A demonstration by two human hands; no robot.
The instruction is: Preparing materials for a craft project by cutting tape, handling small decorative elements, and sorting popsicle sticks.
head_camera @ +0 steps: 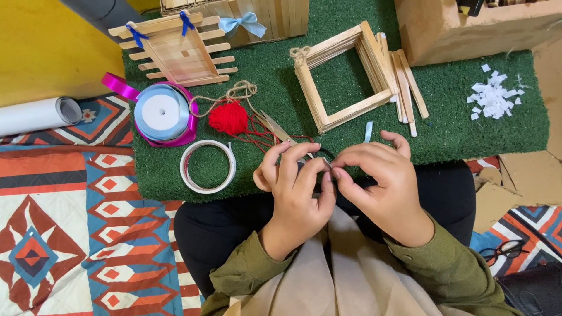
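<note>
Between both hands' pinching fingertips, left hand [295, 196] and right hand [380, 187]: a small pale strip [326, 164].

The two hands, left hand [293, 187] and right hand [377, 184], meet at the near edge of the green turf mat [445, 131], fingertips touching. Straight ahead the square stick frame [342, 76] blocks the way, with loose sticks [404, 88] leaning at its right side. To the left, a red yarn ball [228, 117], its trailing threads and a tape ring [208, 167] crowd the mat, and behind them stands a ribbon spool [163, 112]. Open turf lies to the right, between the loose sticks and the white paper scraps [492, 96]. A cardboard box [468, 29] closes the far right corner.
</note>
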